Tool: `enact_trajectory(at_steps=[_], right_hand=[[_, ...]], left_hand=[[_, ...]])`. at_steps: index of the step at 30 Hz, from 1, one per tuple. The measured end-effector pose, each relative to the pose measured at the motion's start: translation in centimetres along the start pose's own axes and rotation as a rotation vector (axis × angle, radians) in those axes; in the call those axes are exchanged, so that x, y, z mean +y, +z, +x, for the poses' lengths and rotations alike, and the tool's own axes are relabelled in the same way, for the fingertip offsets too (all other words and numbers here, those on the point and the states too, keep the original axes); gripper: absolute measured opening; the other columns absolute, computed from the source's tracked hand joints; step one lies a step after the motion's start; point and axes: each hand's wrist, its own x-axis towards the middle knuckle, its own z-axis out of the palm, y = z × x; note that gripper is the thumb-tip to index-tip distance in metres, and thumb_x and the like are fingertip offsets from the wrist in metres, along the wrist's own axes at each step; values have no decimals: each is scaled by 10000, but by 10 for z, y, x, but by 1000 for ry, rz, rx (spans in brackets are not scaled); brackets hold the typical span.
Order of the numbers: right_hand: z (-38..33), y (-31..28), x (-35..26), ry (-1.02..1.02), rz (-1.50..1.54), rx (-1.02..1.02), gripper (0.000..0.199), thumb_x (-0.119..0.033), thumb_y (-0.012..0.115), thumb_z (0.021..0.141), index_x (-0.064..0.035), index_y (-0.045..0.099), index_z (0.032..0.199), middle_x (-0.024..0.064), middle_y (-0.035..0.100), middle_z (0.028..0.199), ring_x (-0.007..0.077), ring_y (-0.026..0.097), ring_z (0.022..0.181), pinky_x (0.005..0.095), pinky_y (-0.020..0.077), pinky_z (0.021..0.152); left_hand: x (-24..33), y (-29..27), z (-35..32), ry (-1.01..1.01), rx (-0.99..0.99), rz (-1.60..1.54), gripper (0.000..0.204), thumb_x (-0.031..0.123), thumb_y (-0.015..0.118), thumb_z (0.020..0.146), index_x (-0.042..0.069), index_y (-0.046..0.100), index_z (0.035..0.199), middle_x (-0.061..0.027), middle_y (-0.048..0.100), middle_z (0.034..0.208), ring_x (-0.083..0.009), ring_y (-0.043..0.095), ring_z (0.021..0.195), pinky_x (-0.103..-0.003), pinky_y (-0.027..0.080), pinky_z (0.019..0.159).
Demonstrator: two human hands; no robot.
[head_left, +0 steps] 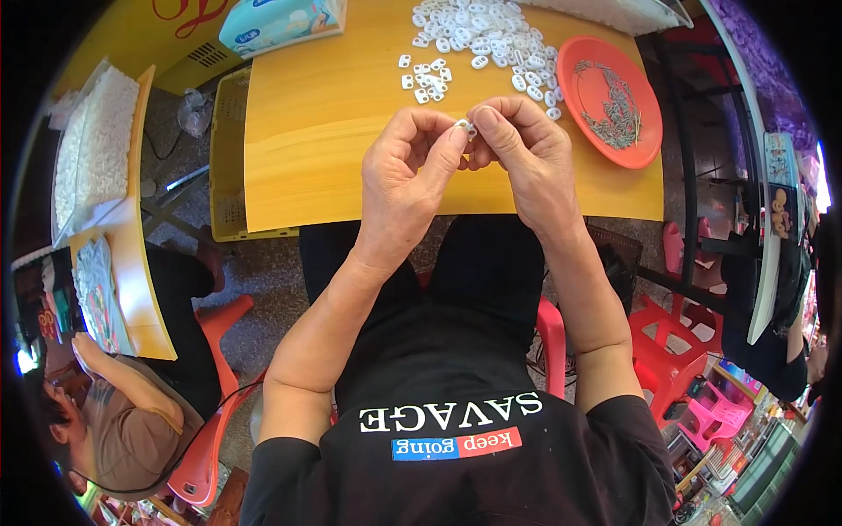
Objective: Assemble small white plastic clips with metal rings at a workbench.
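Above the near part of the yellow table, my left hand and my right hand meet, thumbs and fingers pinched together. Between the fingertips is a small white plastic cord-lock piece, mostly covered, so its exact fit cannot be made out. Just beyond my hands lies a small group of white two-holed cord locks. Behind it spreads a larger heap of loose white oval pieces. To the right of my right hand is a red plate holding many thin grey metal parts, likely small springs.
The yellow table bears a blue tissue pack at far left and a clear bin at far right. Left stands another table with a box of white pieces; a person sits there. Red stools stand right.
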Motion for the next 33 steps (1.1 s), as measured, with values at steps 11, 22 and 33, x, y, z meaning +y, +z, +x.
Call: enact_trajectory(at_steps=[11, 22, 33], right_hand=[[-5, 11, 4, -114, -30, 72, 151, -120, 639, 957, 29, 616, 957, 33, 629, 795, 77, 580, 681, 221, 501, 616], [-6, 26, 23, -129, 63, 208, 116, -109, 625, 964, 0, 596, 934, 24, 630, 797, 62, 569, 680, 213, 496, 622], [6, 8, 6, 81, 208, 13, 223, -155, 582, 993, 59, 625, 1039, 54, 652, 821, 89, 607, 681, 235, 529, 645]], left_hand=[[-5, 5, -1, 176, 83, 197, 70, 25, 638, 927, -12, 579, 938, -47, 646, 820, -89, 629, 749, -237, 510, 679], [-19, 3, 3, 238, 148, 289, 68, 24, 646, 919, -16, 591, 923, -42, 635, 786, -87, 604, 709, -235, 500, 657], [-4, -19, 14, -91, 17, 15, 147, 131, 643, 951, -9, 607, 974, -41, 648, 831, -85, 606, 753, -226, 502, 697]])
